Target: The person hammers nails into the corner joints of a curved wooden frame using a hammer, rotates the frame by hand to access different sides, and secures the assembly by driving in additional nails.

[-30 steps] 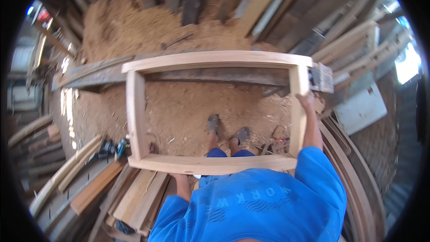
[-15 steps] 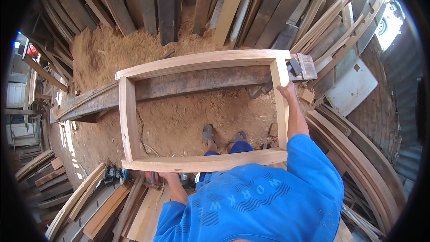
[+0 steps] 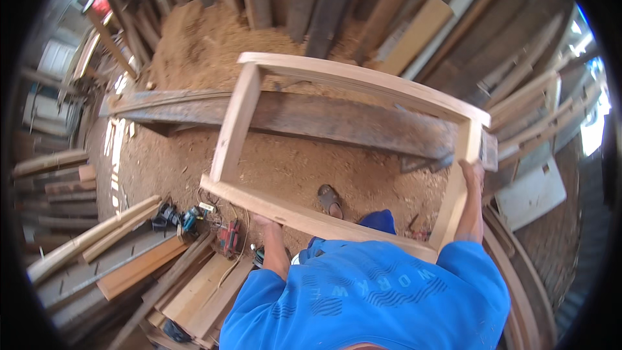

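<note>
And your wooden frame (image 3: 311, 219) slants lengthwise left to right: right hand (image 3: 473, 172) clasps its end, left hand (image 3: 267, 223) the near rail.

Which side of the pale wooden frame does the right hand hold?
The short right side; the left hand is at the long near side instead.

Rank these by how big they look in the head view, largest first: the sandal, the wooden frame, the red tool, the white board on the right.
1. Wooden frame
2. White board
3. Red tool and sandal: too alike to rank.
</note>
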Tool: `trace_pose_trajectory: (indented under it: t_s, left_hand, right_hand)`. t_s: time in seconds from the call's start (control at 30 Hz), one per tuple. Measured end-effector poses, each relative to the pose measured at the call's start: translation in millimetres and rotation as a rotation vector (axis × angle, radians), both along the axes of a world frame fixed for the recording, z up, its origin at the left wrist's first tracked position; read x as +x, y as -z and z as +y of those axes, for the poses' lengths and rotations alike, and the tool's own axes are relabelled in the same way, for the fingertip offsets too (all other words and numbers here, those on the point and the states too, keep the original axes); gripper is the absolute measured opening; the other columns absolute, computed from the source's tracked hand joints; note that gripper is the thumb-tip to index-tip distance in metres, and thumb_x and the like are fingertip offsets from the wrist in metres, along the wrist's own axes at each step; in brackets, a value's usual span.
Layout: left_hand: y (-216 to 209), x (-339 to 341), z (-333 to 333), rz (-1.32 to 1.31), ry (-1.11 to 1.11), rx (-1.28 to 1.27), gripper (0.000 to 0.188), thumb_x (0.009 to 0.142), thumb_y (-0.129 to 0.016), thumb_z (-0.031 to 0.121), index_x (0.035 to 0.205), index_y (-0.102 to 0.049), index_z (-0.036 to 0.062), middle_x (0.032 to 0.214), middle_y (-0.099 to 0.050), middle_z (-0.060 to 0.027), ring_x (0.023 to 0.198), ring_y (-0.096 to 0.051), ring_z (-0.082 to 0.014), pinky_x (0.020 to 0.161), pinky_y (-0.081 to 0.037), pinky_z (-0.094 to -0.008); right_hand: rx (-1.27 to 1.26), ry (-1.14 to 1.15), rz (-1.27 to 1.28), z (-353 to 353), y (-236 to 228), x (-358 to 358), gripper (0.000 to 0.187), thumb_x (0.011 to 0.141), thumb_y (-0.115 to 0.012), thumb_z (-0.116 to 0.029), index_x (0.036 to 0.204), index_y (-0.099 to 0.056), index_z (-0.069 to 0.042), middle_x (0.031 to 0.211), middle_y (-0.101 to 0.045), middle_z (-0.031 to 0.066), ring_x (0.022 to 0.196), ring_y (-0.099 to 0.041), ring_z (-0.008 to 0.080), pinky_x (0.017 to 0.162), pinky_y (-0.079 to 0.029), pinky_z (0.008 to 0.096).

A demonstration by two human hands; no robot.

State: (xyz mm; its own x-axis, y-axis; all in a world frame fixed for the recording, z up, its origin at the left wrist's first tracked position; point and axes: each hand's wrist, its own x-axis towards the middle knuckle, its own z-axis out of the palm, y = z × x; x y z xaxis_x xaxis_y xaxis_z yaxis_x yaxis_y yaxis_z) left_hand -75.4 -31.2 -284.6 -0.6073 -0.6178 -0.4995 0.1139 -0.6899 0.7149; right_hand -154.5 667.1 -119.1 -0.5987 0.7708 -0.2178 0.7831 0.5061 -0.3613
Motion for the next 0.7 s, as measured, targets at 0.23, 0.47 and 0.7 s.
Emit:
trace_pose_trajectory:
  t_s: [0.23,0.47,0.7]
  left_hand:
    - [-4.3,-98.4,14.9,0.051,0.058,0.079,0.048,0.102,-0.036,0.043,0.128,-0.058,0.0077,0.113,-0.066,-0.0126,0.099,-0.067,-0.0313,0.085,-0.058,-0.0461]
    - [-7.9,-160.3,43.0,0.150,0.092,0.061,0.050,0.103,-0.036,0.045,0.128,-0.057,0.0079,0.115,-0.066,-0.0125,0.101,-0.067,-0.0314,0.087,-0.058,-0.0446]
    - [-25.7,-171.1,76.0,0.210,-0.130,0.088,0.065,0.101,-0.039,0.058,0.141,-0.050,0.0072,0.129,-0.061,-0.0128,0.117,-0.060,-0.0326,0.101,-0.051,-0.0464]
  right_hand:
    - [0.063,-0.003,0.229,-32.1,-74.8,-28.2,0.058,0.071,-0.079,-0.027,0.123,-0.067,-0.003,0.117,-0.071,0.0197,0.110,-0.068,0.0337,0.097,-0.051,0.0416]
    - [0.107,0.074,0.228,-10.2,-103.7,-61.1,0.058,0.072,-0.077,-0.029,0.122,-0.067,-0.001,0.114,-0.072,0.0216,0.109,-0.068,0.0388,0.097,-0.051,0.0446]
    - [0.162,-0.002,0.271,-6.3,-120.2,-134.3,0.061,0.072,-0.078,-0.032,0.123,-0.064,0.000,0.112,-0.071,0.0245,0.107,-0.068,0.0402,0.096,-0.051,0.0459]
